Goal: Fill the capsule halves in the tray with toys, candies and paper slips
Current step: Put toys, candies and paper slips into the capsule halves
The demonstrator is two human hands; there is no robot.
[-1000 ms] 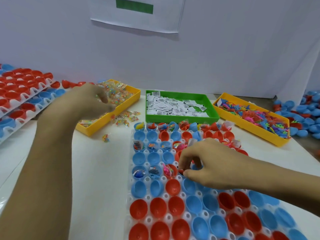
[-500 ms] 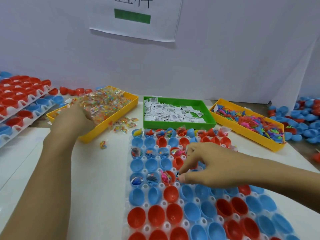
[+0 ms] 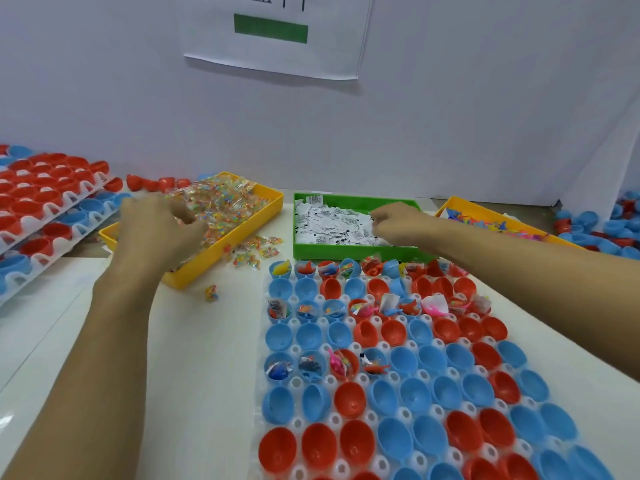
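At centre left, the left hand (image 3: pixel 162 230) curls its fingers over the candies (image 3: pixel 221 206) in a yellow bin (image 3: pixel 221 258). Right of it, the right hand (image 3: pixel 398 223) pinches paper slips (image 3: pixel 329 225) in the green bin (image 3: pixel 346 252). The capsule tray (image 3: pixel 294 382) fills the lower right of the desk (image 3: pixel 194 358).

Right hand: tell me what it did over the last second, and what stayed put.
The right hand left the white capsule tray, where it was placing something in a cup, and moved away to the green plastic bin of paper slips; whether its grip holds a slip is unclear. The left hand stayed at the yellow plastic bin of wrapped candies. Bins unmoved.
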